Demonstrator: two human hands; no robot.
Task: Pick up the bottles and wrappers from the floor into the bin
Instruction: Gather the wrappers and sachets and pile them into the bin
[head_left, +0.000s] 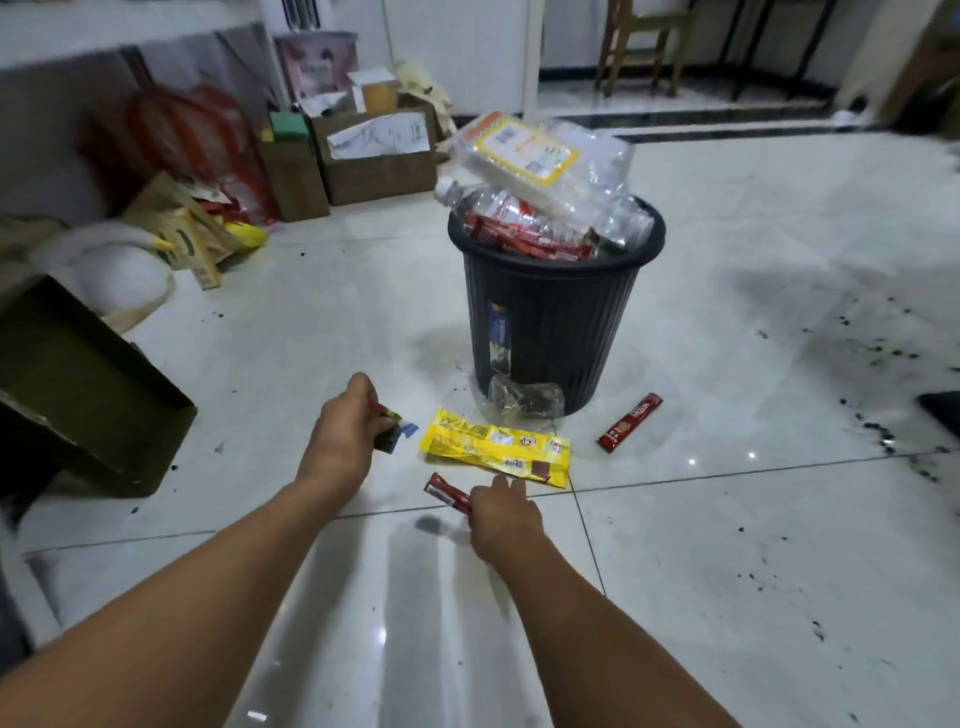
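Two grabs underway: my left hand (345, 441) pinches a dark wrapper (394, 432), right hand (506, 514) fingers (500, 484) clasp a red sachet (447, 493); next, both into the bin (556, 322).

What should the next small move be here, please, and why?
Probably carry both hands to the bin and release: the left hand holds a small dark wrapper, the right hand a red sachet, so neither can take the yellow wrapper yet.

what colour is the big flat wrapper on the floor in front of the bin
The wrapper is bright yellow with small printed patches; the head view shows it.
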